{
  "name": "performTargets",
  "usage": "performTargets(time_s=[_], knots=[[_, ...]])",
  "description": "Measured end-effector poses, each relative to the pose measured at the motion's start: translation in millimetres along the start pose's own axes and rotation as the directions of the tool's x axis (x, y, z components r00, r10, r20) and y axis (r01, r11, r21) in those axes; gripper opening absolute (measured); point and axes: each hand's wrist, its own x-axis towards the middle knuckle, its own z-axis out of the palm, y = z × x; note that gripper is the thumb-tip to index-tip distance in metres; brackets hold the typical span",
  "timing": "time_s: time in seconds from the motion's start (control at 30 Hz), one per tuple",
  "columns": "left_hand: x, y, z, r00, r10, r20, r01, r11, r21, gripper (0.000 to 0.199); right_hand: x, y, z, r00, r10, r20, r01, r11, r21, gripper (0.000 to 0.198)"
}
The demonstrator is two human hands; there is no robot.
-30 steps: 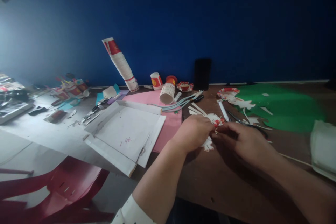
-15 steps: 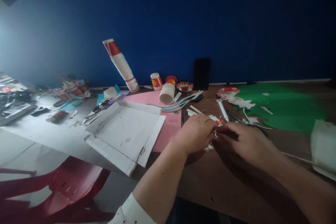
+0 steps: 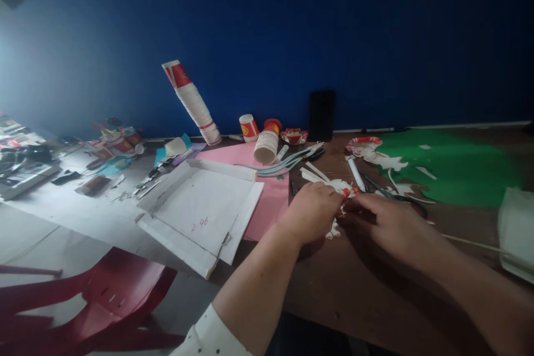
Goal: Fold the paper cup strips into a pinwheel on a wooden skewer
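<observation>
A cut paper cup (image 3: 346, 193), white with red patches and flared into ragged strips, is between my hands above the brown table. My left hand (image 3: 316, 208) is closed around its near left side, the fingertips mostly hidden behind the knuckles. From the right, my right hand (image 3: 381, 217) pinches its edge with thumb and forefinger. White paper strips (image 3: 315, 173) lie just beyond my left hand. A white marker (image 3: 355, 174) and dark-handled scissors (image 3: 411, 203) rest behind my right hand.
A white box lid (image 3: 196, 206) lies on pink paper at the left. Behind it lean stacked paper cups (image 3: 194, 105); another cup stack (image 3: 266, 147) lies sideways near grey cables (image 3: 287, 165). Green paper (image 3: 459, 172) with scraps spreads right. A red chair (image 3: 120, 283) stands lower left.
Both hands stay in nearly the same place on the cut cup, with slight finger shifts. More of its ragged strips shows beyond my left hand. The view has shifted slightly.
</observation>
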Motion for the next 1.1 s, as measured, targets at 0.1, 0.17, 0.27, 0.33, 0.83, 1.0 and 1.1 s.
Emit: performTargets(time_s=[0.1,0.17,0.27,0.33,0.83,1.0,1.1], knots=[[0.3,0.0,1.8,1.0,-0.005,0.009,0.005,1.0,0.011,0.013,-0.1,0.6,-0.7,1.0,-0.013,-0.022,0.012,1.0,-0.029,0.033],[0.5,0.0,2.5,1.0,-0.008,0.003,0.008,1.0,0.012,0.013,-0.1,0.5,-1.2,0.999,-0.01,-0.036,0.008,0.998,-0.057,0.032],[0.9,-0.4,2.9,1.0,-0.016,-0.018,0.016,1.0,0.002,0.013,-0.3,0.2,-1.3,0.999,0.009,-0.038,-0.012,0.995,-0.097,0.033],[1.0,-1.1,3.3,0.999,-0.017,-0.046,0.017,1.0,-0.002,0.014,-0.6,0.1,-1.0,0.999,0.018,-0.031,-0.021,0.994,-0.105,0.034],[0.5,-3.2,9.4,0.986,-0.114,-0.121,0.104,0.991,-0.084,0.009,-5.2,-0.1,7.5,0.992,-0.041,-0.121,0.021,0.986,-0.166,0.027],[0.2,-3.4,8.3,0.988,-0.103,-0.115,0.095,0.993,-0.073,0.01,-7.3,-0.4,7.2,0.985,-0.078,-0.154,0.045,0.978,-0.205,0.027],[0.6,-3.1,6.8,0.989,-0.091,-0.114,0.083,0.994,-0.076,0.011,-7.9,-1.0,7.3,0.984,-0.068,-0.166,0.035,0.981,-0.192,0.025]])
